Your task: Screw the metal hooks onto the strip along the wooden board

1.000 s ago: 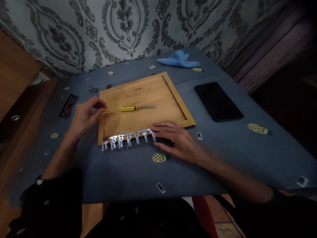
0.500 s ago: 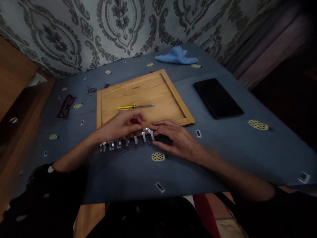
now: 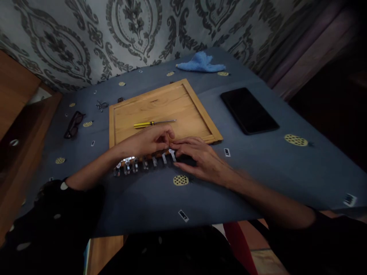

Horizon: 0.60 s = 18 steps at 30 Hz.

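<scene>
A framed wooden board (image 3: 155, 104) lies on the table, with several curved metal clips (image 3: 145, 164) in a row along its near edge. My left hand (image 3: 151, 139) arches over that edge, its thumb and fingertips pinched together by the right end of the row. Whatever sits in the pinch is too small to make out. My right hand (image 3: 199, 156) curls its fingers around the rightmost metal clip (image 3: 172, 155), steadying fingertips almost touching the left ones. Something dark shows beneath the right palm. A yellow-and-black screwdriver (image 3: 145, 124) rests on the board just beyond my left hand.
A black tablet-like device (image 3: 249, 110) lies right of the board. Behind it is a crumpled blue cloth (image 3: 200, 63). On the left are dark glasses (image 3: 74, 124) and small metal pieces (image 3: 101, 105). The blue patterned tablecloth (image 3: 137, 206) reaches the front edge.
My left hand has shifted slightly right, its fingertips closer to the rightmost clip and my right fingers. My right hand stays at the same clip. The view has tilted slightly.
</scene>
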{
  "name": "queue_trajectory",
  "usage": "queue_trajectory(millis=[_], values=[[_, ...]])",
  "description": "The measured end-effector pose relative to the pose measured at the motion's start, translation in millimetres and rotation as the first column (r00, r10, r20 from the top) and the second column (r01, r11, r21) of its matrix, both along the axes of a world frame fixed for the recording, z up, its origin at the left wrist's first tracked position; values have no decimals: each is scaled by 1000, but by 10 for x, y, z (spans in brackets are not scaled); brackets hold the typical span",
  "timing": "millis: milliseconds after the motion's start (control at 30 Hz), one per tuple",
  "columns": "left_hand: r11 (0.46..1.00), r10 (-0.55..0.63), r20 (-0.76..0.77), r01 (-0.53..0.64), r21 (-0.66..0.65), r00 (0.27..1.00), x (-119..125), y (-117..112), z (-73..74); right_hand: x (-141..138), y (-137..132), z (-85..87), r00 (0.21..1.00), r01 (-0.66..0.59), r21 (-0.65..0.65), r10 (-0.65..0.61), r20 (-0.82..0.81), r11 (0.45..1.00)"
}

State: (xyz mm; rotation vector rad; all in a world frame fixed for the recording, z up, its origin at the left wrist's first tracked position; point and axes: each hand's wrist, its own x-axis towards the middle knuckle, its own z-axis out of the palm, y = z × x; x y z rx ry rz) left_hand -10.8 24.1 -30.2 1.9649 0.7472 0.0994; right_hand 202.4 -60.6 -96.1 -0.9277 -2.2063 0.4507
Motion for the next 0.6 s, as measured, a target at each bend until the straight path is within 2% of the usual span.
queue_trajectory(millis=[200,367,600], values=[[990,-40,-20,37,-133,999,30,89,-14,5,4,-8,1000,-7,21,8,-4,1000],[989,-87,-17,84,-119,996,66,120,30,1,8,-11,1000,-3,24,3,1,1000],[990,-78,-58,70,-125,995,90,126,33,-2,6,-7,1000,2,18,-2,4,1000]])
